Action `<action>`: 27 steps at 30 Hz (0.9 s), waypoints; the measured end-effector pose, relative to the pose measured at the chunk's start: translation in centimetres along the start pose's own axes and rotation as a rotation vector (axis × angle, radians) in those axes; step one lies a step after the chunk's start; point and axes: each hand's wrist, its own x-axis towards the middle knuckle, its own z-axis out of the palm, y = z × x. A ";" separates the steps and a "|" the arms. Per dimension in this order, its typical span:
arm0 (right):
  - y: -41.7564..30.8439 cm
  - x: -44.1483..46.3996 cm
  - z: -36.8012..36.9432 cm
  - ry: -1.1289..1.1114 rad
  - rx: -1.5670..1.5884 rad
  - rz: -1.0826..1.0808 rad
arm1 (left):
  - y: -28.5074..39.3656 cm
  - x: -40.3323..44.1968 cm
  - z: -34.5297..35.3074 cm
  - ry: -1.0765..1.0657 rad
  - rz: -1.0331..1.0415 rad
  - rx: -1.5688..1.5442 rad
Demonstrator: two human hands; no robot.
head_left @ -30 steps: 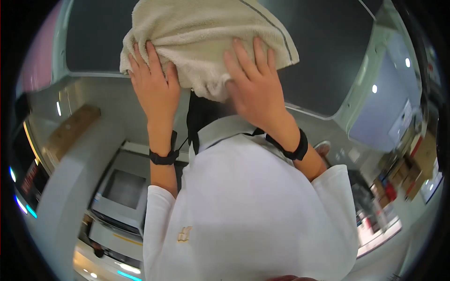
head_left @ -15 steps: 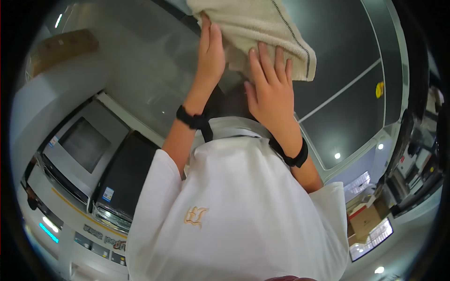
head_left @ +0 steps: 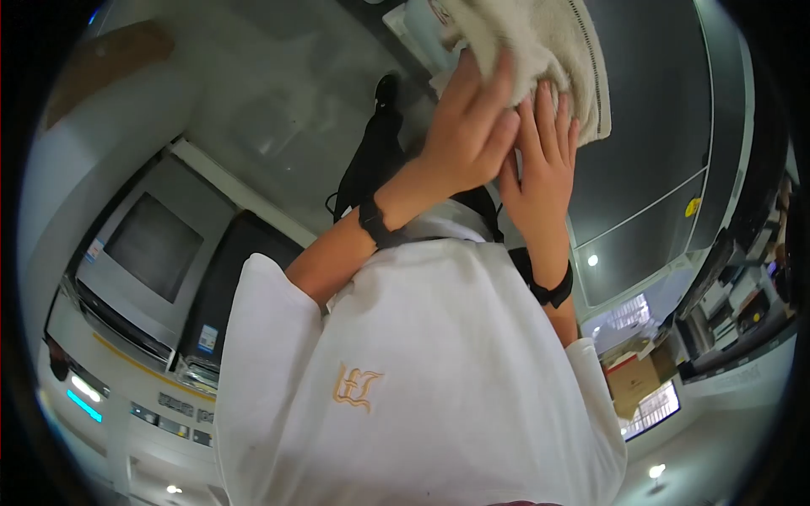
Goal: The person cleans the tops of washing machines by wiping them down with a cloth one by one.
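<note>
A cream towel with a dark stitched stripe lies bunched at the top centre, against a large dark panel. My left hand reaches across to the towel's near-left edge, its fingers closed on a fold and their tips partly hidden by cloth. Just to its right, my right hand rests on the towel's lower edge, fingers stretched out and slightly apart. The two hands are very close together. Both wrists wear black bands.
A pale boxy object stands beside the towel. To the left are a grey appliance and a black one. A brown carton is at the lower right. My dark-clad leg and shoe show on the grey floor.
Both hands and the towel have shifted right in the view. My left hand has come in close to my right and now closes on the cloth. The camera view has turned.
</note>
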 end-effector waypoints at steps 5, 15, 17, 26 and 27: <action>2.1 -5.8 -0.9 0.068 -0.031 0.220 | 2.1 1.2 1.3 -0.348 0.266 0.350; 5.5 -17.4 -1.6 0.326 -0.012 0.668 | 6.2 -1.5 9.5 -0.943 0.404 0.301; 7.0 -20.8 -1.9 0.390 -0.021 0.726 | 7.1 -3.7 11.5 -1.057 0.452 0.310; 14.6 -38.8 -3.1 0.718 -0.157 1.053 | 13.2 -15.7 24.5 -1.383 0.587 0.288; 14.5 -40.2 -3.6 0.752 -0.080 1.153 | 13.7 -17.1 25.6 -1.402 0.628 0.325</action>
